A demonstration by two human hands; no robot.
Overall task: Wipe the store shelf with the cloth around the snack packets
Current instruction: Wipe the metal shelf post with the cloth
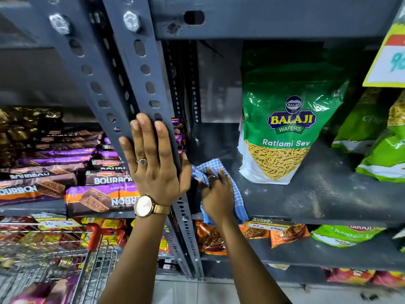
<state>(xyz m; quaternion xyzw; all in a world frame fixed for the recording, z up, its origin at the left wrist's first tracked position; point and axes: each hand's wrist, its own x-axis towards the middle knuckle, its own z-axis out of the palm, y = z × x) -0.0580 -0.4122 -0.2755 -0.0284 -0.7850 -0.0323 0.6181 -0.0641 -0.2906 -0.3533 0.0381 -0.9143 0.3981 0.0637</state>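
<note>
My right hand (pixel 215 194) presses a blue-and-white checked cloth (pixel 237 195) flat on the dusty grey shelf (pixel 306 194), at its left front corner. A green Balaji Ratlami Sev packet (pixel 287 132) stands upright on the same shelf, just right of and behind the cloth, not touching it. More green snack packets (pixel 381 145) lean at the far right. My left hand (pixel 153 159), with a ring and a gold watch, rests flat with fingers spread against the perforated grey upright post (pixel 140 69) left of the shelf.
Bourbon biscuit packs (pixel 72 178) fill the shelf left of the post. A wire trolley (pixel 65 249) with a red handle stands at lower left. Orange and green packets (pixel 285 234) sit on the lower shelf. A yellow price sign (pixel 388 60) hangs at upper right.
</note>
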